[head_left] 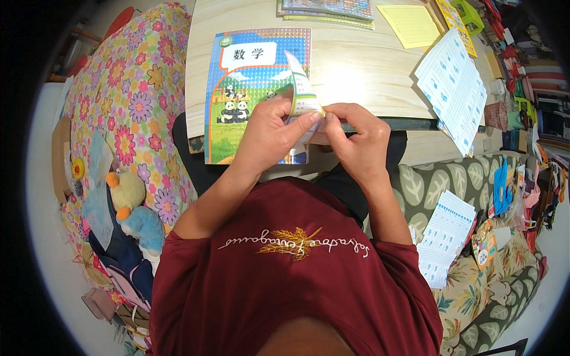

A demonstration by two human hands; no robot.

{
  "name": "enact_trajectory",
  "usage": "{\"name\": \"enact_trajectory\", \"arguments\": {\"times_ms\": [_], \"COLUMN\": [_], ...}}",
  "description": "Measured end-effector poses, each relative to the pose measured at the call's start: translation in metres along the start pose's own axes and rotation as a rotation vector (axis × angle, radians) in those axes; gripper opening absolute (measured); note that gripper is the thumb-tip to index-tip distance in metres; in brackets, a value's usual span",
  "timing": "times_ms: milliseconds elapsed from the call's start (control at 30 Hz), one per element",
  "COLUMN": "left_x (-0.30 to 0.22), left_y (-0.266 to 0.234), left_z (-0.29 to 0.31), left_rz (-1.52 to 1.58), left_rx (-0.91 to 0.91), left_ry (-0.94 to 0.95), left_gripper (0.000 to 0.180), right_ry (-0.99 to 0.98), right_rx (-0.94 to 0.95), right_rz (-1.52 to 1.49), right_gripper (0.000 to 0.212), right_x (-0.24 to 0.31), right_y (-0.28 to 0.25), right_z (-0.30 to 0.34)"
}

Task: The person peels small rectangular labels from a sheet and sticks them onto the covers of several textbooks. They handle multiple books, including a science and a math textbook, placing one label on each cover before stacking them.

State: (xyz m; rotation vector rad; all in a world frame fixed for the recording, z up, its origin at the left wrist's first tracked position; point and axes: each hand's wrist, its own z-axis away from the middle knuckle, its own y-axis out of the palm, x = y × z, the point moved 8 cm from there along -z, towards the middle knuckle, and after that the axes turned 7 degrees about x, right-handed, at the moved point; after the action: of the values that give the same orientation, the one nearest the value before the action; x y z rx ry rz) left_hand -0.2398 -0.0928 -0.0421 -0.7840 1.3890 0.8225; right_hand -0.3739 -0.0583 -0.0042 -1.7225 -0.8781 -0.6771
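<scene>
A textbook (237,83) with a glossy blue and green cover of pandas lies flat at the table's near edge. Above its right side I hold a small, narrow label sheet (301,89) with white and green printed panels, bent and peaked at the top. My left hand (270,133) pinches it between thumb and fingers, over the book's lower right area. Close beside it, my right hand (359,136) is closed on the sheet's lower right corner, thumb against forefinger. The fingers hide the lower part of the sheet.
More books (326,10) are stacked at the table's far edge, near a yellow paper (409,25). Blue-printed white sheets (454,89) overhang the table's right edge. A flowered bedcover (130,71) with plush toys (139,222) is at left; a leaf-patterned sofa (442,181) holds papers (445,237) at right.
</scene>
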Motion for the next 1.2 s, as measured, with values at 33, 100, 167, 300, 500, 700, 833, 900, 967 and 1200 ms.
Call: {"name": "enact_trajectory", "arguments": {"times_ms": [33,100,167,300,500,700,833,900,967,1200], "left_x": [-0.001,0.001,0.003,0.015,0.031,0.049,0.057,0.065,0.066,0.011], "left_y": [0.0,0.0,0.001,0.004,0.017,0.029,0.057,0.066,0.071,0.042], "left_z": [-0.001,-0.001,-0.002,-0.005,-0.015,-0.036,-0.066,-0.083,-0.093,-0.059], "left_rz": [-0.001,-0.017,-0.021,0.092,0.416,0.518,0.54,0.423,0.211,-0.36], "left_rx": [0.003,0.001,0.006,0.015,0.025,-0.011,0.092,0.066,0.052,-0.097], "left_ry": [0.01,0.025,0.021,-0.081,-0.186,-0.226,-0.199,-0.204,-0.231,0.117], "left_gripper": [0.016,0.015,0.015,0.017,0.023,0.025,0.026,0.025,0.031,0.056], "right_ry": [-0.014,-0.041,-0.046,0.029,0.351,0.513,0.473,0.454,0.417,0.404], "right_rx": [-0.012,-0.036,-0.055,-0.046,-0.033,-0.163,-0.301,-0.372,-0.431,-0.233], "right_rz": [0.006,0.019,0.028,-0.002,-0.326,-0.677,-0.788,-0.84,-0.909,-0.969], "right_gripper": [0.007,0.006,0.005,0.005,0.008,0.013,0.018,0.019,0.02,0.021], "right_x": [0.001,0.001,0.001,-0.009,-0.062,-0.098,-0.134,-0.144,-0.144,-0.113], "right_y": [-0.001,-0.002,-0.003,-0.004,-0.009,-0.04,-0.091,-0.114,-0.125,-0.081], "right_z": [0.0,0.001,0.003,0.004,0.01,0.007,0.01,0.009,0.009,-0.002]}}
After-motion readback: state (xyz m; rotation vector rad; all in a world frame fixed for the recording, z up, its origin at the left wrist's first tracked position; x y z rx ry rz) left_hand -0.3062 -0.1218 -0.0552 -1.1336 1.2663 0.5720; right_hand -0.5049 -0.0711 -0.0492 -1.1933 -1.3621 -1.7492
